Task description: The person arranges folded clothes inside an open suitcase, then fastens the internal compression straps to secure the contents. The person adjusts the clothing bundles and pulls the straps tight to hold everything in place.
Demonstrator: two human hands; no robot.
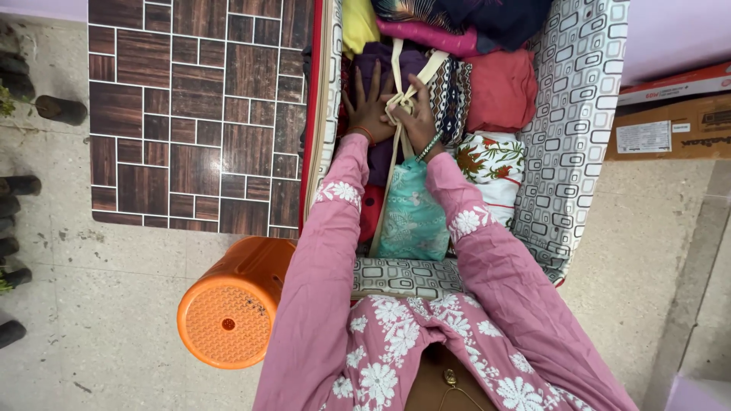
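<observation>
Pressing folded clothes under a cream strap in an open suitcase

Reaching into the open suitcase (pixel 579 114), the person works over a packed row of folded clothes. The left hand (pixel 368 105) lies flat with its fingers spread, palm down on a purple folded garment (pixel 384 65) near the suitcase's left wall; it grips nothing. The right hand (pixel 417 114) is curled around the knot of the cream strap (pixel 396 164), where two upper strap ends meet; its fingers close on the fabric there. A beaded bracelet sits on the right wrist.

The strap's long axis runs from the suitcase's near edge toward its far edge, passing straight up the middle of the clothes. Above the knot it splits into two arms that point away toward the far end, forming a Y.

Just below the hands lies a teal patterned garment (pixel 413 217), with the strap running along its left edge. To the right sit a white cloth with red flowers (pixel 493 164) and a coral folded piece (pixel 501 90); a dark zigzag-patterned garment (pixel 451 95) lies beside the right hand. At the far edge are one yellow piece (pixel 358 23) and one pink one (pixel 426 34).

One orange plastic stool (pixel 232 304) lies tipped on the floor, left of the person's sleeve.
</observation>
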